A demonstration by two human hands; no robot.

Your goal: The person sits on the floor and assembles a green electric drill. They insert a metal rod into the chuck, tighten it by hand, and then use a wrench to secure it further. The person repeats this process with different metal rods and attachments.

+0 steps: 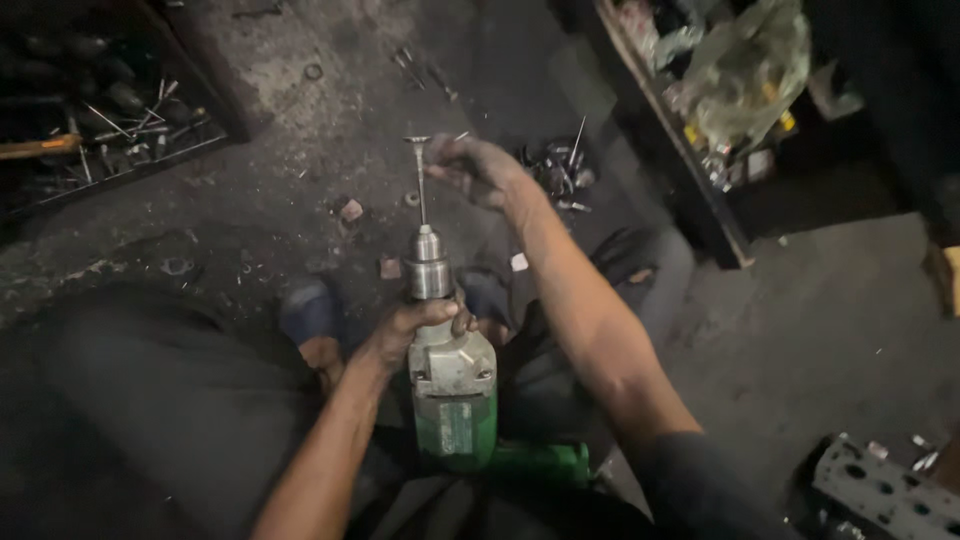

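A green electric drill point(455, 405) stands upright between my knees, chuck point(428, 270) pointing away from me. A thin metal valve stem point(419, 180) with a flat head sticks out of the chuck. My left hand point(410, 330) wraps around the drill's silver neck just below the chuck. My right hand point(470, 168), blackened with grime, is held at the top of the stem, fingers curled beside its flat head; whether it touches it I cannot tell.
A dark tray of rods and tools point(100, 130) lies at the far left. Small metal parts point(560, 175) are piled on the dirty floor beyond my right hand. A shelf with plastic bags point(740, 80) stands at right. A grey perforated metal block point(880, 490) sits bottom right.
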